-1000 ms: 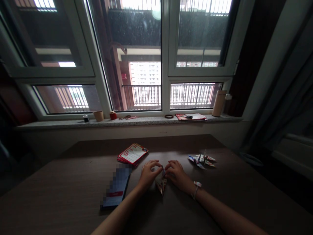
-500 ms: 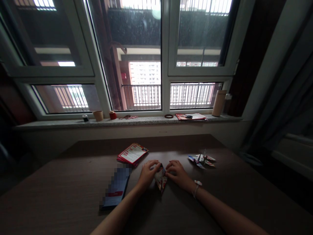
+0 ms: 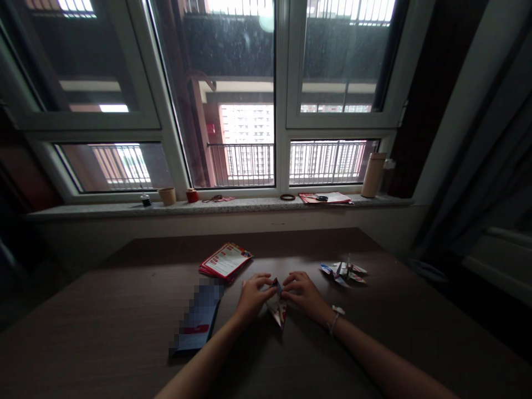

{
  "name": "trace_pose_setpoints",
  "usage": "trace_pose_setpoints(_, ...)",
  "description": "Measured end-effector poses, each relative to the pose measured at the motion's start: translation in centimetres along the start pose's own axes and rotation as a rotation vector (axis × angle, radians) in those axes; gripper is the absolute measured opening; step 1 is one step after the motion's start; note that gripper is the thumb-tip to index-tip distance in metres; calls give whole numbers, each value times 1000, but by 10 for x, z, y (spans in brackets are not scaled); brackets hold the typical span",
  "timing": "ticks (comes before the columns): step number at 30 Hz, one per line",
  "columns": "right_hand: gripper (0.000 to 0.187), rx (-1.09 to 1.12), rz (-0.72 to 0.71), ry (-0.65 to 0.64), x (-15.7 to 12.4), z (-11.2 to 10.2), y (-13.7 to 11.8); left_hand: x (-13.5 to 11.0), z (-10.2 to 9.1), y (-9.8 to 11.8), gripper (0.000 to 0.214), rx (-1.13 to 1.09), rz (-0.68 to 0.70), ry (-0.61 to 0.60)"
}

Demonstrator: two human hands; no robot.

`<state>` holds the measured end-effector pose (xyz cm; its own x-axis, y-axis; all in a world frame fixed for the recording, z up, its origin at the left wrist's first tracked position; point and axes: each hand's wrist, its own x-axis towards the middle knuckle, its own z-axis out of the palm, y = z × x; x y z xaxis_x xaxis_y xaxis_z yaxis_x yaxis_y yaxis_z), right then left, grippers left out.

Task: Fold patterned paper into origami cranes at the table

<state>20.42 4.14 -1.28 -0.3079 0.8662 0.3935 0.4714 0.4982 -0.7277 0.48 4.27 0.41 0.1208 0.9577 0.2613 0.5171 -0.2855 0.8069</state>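
Paper [image 3: 276,316], folded to a narrow point, sits between the hands over the table [image 3: 124,310]. Left hand [image 3: 251,297]: thumb and finger pinch the far tip; right hand [image 3: 304,295]: fingertips at its edge (whether pinching, cannot be told). Tip-shaping seems in hand; further creasing would call for steady, matched pressure.

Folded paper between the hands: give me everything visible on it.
The folded paper looks thin and printed, pale with reddish and dark patches, creased into a narrow, pointed shape. One sharp tip points toward the wearer; its darker far end is at the fingertips of the left hand and right hand. Whether it rests on the table is unclear; the print is too small to read.
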Motion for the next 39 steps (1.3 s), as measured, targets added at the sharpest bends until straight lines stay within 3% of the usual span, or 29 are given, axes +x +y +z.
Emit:
trace_pose_setpoints(17,14,8,6,17,0,2,1,-4,3,12,15,104,-58,-69)
trace_pose_setpoints(39,12,5,-45,-14,-2,1,-4,-3,7,1,16,67,-34,42)
